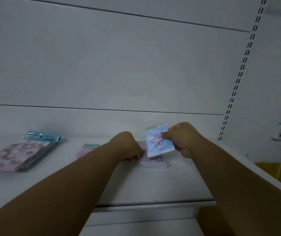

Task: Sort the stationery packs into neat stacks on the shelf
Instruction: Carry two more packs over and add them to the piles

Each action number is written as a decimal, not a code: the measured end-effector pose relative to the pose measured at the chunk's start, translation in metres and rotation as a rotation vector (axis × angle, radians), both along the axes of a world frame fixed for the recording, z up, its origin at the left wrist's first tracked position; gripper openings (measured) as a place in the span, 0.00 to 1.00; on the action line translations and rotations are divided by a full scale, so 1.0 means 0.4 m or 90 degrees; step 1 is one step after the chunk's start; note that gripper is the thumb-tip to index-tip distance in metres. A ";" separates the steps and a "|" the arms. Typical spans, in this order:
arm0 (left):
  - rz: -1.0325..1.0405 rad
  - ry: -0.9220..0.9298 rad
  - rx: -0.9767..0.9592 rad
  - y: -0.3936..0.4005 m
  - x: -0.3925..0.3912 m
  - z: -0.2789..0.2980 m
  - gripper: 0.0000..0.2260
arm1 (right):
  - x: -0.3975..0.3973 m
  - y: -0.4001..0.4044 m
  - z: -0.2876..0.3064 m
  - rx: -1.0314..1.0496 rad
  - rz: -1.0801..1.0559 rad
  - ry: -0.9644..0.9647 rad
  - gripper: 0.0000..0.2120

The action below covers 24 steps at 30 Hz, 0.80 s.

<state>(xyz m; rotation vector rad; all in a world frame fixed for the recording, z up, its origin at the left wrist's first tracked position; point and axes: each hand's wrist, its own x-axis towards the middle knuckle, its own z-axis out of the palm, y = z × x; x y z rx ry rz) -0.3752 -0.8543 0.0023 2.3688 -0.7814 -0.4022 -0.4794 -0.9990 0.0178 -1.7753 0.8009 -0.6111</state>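
My right hand [183, 139] grips a light blue notepad pack [158, 142] with a cartoon figure, held tilted just above a purple notepad stack [153, 161] lying on the white shelf [145, 183]. My left hand [127, 146] rests knuckles-up against the left edge of that purple stack, fingers curled on its edge. Another purple pack [82, 153] with a green header peeks out behind my left forearm. A larger stack of pink-purple packs [15, 156] with a blue header lies at the shelf's left.
The white back panel [119, 65] rises behind the shelf, with a slotted upright [238, 77] at the right. A lower shelf [136, 217] shows beneath the front edge. Something yellow [276, 169] sits off to the right, beyond the shelf end.
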 end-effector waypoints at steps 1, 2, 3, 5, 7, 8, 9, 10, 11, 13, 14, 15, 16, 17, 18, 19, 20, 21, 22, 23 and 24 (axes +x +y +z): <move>0.002 -0.005 -0.005 0.003 -0.003 0.000 0.09 | 0.007 -0.003 -0.011 0.001 0.009 0.010 0.09; 0.001 -0.014 -0.002 0.006 -0.004 0.003 0.08 | 0.015 -0.006 -0.022 -0.003 0.019 0.018 0.09; -0.004 -0.029 0.007 0.008 -0.004 0.005 0.08 | 0.023 -0.008 -0.030 -0.018 0.027 0.027 0.09; -0.024 -0.078 0.041 0.011 -0.001 0.007 0.06 | 0.039 -0.011 -0.047 -0.096 0.030 0.067 0.10; -0.015 -0.136 0.066 0.015 0.002 0.000 0.05 | 0.040 -0.013 -0.057 -0.255 0.011 0.156 0.17; -0.002 -0.168 0.062 0.017 0.004 -0.005 0.06 | 0.037 -0.009 -0.058 -0.339 -0.004 0.201 0.19; 0.010 -0.204 0.052 0.019 0.006 -0.009 0.06 | 0.032 -0.005 -0.058 -0.408 -0.014 0.240 0.20; 0.016 -0.237 0.041 0.023 0.004 -0.010 0.07 | 0.026 0.000 -0.058 -0.459 -0.017 0.273 0.20; 0.016 -0.262 0.030 0.029 0.002 -0.011 0.06 | 0.020 0.007 -0.057 -0.496 -0.014 0.300 0.20; 0.005 -0.296 0.016 0.048 0.002 -0.008 0.05 | 0.011 0.031 -0.048 -0.544 0.010 0.321 0.18; 0.001 -0.307 0.010 0.064 0.002 -0.005 0.05 | 0.011 0.049 -0.041 -0.572 0.028 0.315 0.15; 0.001 -0.318 0.004 0.085 0.004 -0.002 0.06 | 0.013 0.074 -0.030 -0.606 0.045 0.300 0.13; 0.006 -0.328 -0.006 0.112 0.009 0.002 0.06 | 0.019 0.106 -0.017 -0.640 0.058 0.278 0.13; 0.018 -0.338 -0.018 0.146 0.017 0.005 0.05 | 0.029 0.143 -0.003 -0.675 0.066 0.246 0.14; 0.036 -0.347 -0.031 0.187 0.024 0.008 0.05 | 0.042 0.188 0.013 -0.708 0.073 0.208 0.16; 0.056 -0.357 -0.043 0.237 0.033 0.010 0.05 | 0.060 0.240 0.030 -0.738 0.081 0.165 0.17; 0.077 -0.370 -0.055 0.295 0.045 0.010 0.05 | 0.081 0.299 0.048 -0.765 0.095 0.119 0.18; 0.098 -0.390 -0.067 0.360 0.058 0.009 0.05 | 0.105 0.365 0.065 -0.788 0.112 0.074 0.19; 0.119 -0.411 -0.074 0.432 0.071 0.007 0.06 | 0.131 0.435 0.081 -0.803 0.132 0.033 0.20; 0.141 -0.423 -0.073 0.513 0.086 0.004 0.06 | 0.157 0.510 0.093 -0.809 0.159 -0.001 0.21; 0.163 -0.427 -0.066 0.599 0.101 -0.001 0.07 | 0.186 0.589 0.103 -0.811 0.190 -0.029 0.22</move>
